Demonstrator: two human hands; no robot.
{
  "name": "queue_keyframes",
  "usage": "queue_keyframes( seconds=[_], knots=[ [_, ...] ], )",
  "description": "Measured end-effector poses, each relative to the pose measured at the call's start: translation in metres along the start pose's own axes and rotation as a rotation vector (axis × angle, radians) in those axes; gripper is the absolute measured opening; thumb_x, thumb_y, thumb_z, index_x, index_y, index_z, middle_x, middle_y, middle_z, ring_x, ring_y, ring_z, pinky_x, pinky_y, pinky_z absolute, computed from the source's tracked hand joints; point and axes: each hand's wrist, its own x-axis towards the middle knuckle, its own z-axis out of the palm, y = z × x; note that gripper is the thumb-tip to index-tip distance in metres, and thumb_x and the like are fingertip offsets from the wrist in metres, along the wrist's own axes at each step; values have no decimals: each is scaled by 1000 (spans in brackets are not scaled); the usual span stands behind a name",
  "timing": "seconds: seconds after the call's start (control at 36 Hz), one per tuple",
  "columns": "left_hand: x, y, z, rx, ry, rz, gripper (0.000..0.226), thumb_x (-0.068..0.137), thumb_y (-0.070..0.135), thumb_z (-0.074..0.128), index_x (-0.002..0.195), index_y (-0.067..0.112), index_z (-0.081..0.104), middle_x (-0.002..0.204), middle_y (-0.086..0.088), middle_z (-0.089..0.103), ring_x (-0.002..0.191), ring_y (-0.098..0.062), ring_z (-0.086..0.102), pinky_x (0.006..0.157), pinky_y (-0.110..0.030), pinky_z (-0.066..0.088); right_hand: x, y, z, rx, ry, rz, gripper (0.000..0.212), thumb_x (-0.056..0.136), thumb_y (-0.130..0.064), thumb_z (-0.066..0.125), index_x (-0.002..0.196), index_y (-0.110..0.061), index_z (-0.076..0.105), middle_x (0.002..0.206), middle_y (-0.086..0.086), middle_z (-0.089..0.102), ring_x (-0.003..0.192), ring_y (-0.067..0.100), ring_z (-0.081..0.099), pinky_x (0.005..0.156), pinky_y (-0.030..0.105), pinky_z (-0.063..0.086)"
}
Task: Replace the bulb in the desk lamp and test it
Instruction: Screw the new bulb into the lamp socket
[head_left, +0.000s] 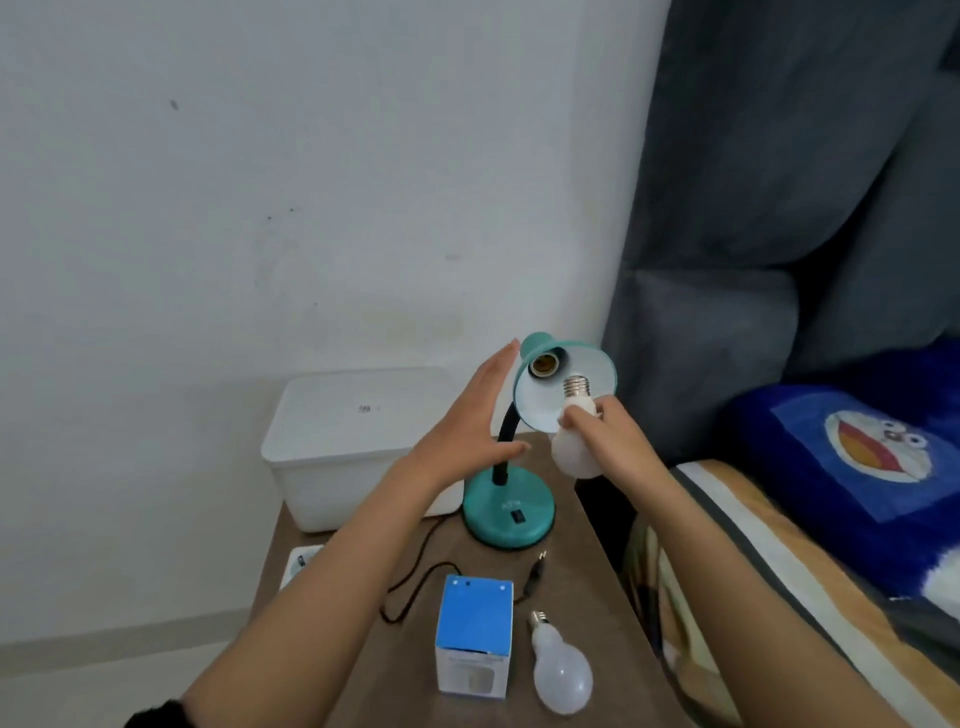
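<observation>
Bulb (574, 447) sitting in right hand (613, 441), fingers clamped round neck, screw end pointing up-left toward socket (546, 364), just below-right of it, long axis nearly lining up. Left hand (470, 421) hovering open beside shade (589, 376), left of socket, gripping nothing.

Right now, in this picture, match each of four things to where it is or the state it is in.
Things:
1. bulb with screw cap up
2. second bulb
3. lamp socket
4. plug

States:
A. empty
B. lying beside the blue box
C. held in the right hand
D. loose on the table, unplugged

Pairs: 1-C, 2-B, 3-A, 4-D
</observation>
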Motion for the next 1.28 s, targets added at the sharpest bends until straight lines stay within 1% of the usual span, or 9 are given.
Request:
queue_keyframes(
  seconds=[0.22, 0.39, 0.47, 0.61, 0.72, 0.81, 0.89, 1.06, 1.28],
  knots=[
    [27, -3, 5, 13, -76, 88, 111, 72, 13, 79, 149, 29, 0, 156, 12, 10, 142, 0, 13, 116, -19, 17, 35, -12, 6, -42, -22, -13, 27, 83, -33, 58, 103, -15, 56, 93, 3, 57, 77, 16, 55, 63, 30, 43],
    [37, -11, 7, 69, -80, 154, 109, 70, 11, 80, 141, 41, 2, 156, 8, 14, 142, -3, 14, 117, -26, 22, 48, -10, 12, -99, 31, 1, 28, 82, -31, 57, 94, -7, 64, 84, 8, 60, 79, 24, 56, 62, 32, 43],
    [40, -13, 4, 67, -85, 156, 106, 72, 9, 78, 142, 41, 4, 155, 8, 17, 140, -2, 18, 117, -29, 25, 56, -12, 12, -87, 14, 43, 33, 84, -32, 53, 100, -4, 64, 92, 12, 62, 86, 30, 61, 70, 39, 53],
    [40, -15, 5, 83, -80, 175, 106, 73, 8, 77, 145, 37, 5, 154, 5, 21, 140, -6, 22, 116, -33, 28, 62, -17, 13, -77, -4, 118, 43, 83, -35, 53, 107, -1, 61, 102, 22, 65, 83, 39, 68, 50, 28, 51],
    [41, -15, 4, 101, -82, 176, 104, 74, 9, 76, 148, 32, 6, 154, 4, 21, 140, -8, 23, 116, -34, 28, 63, -22, 16, -78, 12, 141, 50, 82, -37, 55, 115, 0, 53, 100, 16, 61, 85, 35, 65, 69, 45, 60],
    [40, -15, 4, 102, -84, 170, 104, 76, 10, 75, 147, 35, 4, 155, 5, 20, 140, -8, 23, 116, -35, 30, 62, -24, 18, -44, 11, 138, 59, 73, -36, 66, 118, -4, 47, 96, 8, 57, 94, 29, 61, 74, 47, 60],
    [40, -15, 4, 96, -84, 163, 104, 76, 11, 76, 146, 39, 3, 154, 6, 21, 141, -8, 23, 116, -36, 30, 58, -24, 18, -10, -6, 146, 73, 60, -35, 73, 121, -7, 43, 111, 10, 57, 99, 27, 60, 78, 48, 59],
    [39, -16, 5, 93, -75, 158, 105, 75, 11, 76, 146, 39, 4, 153, 6, 22, 141, -9, 23, 116, -38, 30, 48, -13, 19, -40, 125, -15, 60, 71, -31, 74, 119, -8, 45, 113, 6, 52, 95, 20, 53, 69, 29, 45],
    [44, -15, 2, 104, -80, 177, 108, 73, 13, 78, 142, 44, 2, 148, 5, 26, 138, -9, 27, 115, -37, 31, 36, -7, 26, -153, 283, -216, 53, 73, -30, 72, 114, -6, 49, 103, 7, 53, 92, 22, 51, 75, 31, 44]
  ],
)
